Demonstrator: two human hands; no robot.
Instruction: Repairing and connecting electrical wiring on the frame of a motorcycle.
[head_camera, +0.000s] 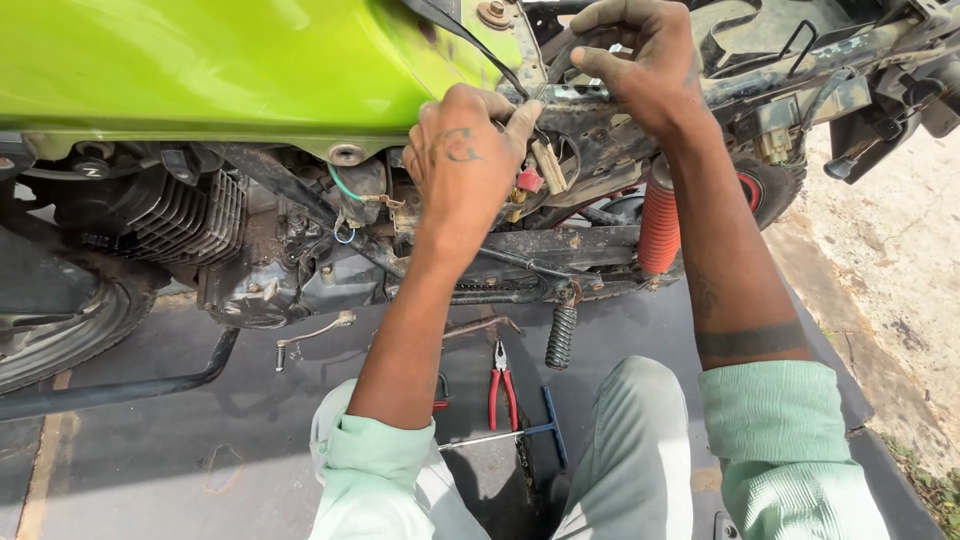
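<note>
Two hands: both bare, both raised to the stripped frame of a motorcycle, seen in the single head view.
Left hand: the left hand (462, 165) sits just under the bright green glossy fuel tank (200, 60); its grip is narrow, fingertips pinched on a small cream plastic wire connector (549, 166) with black wires running into it.
Right hand: the right hand (640, 65) is higher and farther, to the right of the left; its fingers are curled tight around a part of the grimy black metal frame (790, 75), though what exactly lies inside the grip I cannot tell.
Connector's place: in the open middle of the bike, right of the tank's rear tip, with a small red plastic plug (529, 181) just below and left of it.
Near the hands: an orange-red coil shock absorber (659, 225) stands upright just right of the left wrist; the dark finned engine block (185, 215) is well to the left.
Lower frame: a black ribbed rubber footpeg (561, 336) hangs down below the chain guard.
Ground: red-handled pliers (502, 390) lie on the dark floor between the knees, near a blue-handled T-shaped wrench (520, 432).
Clothing: pale green rolled sleeves on both arms, light trousers.
</note>
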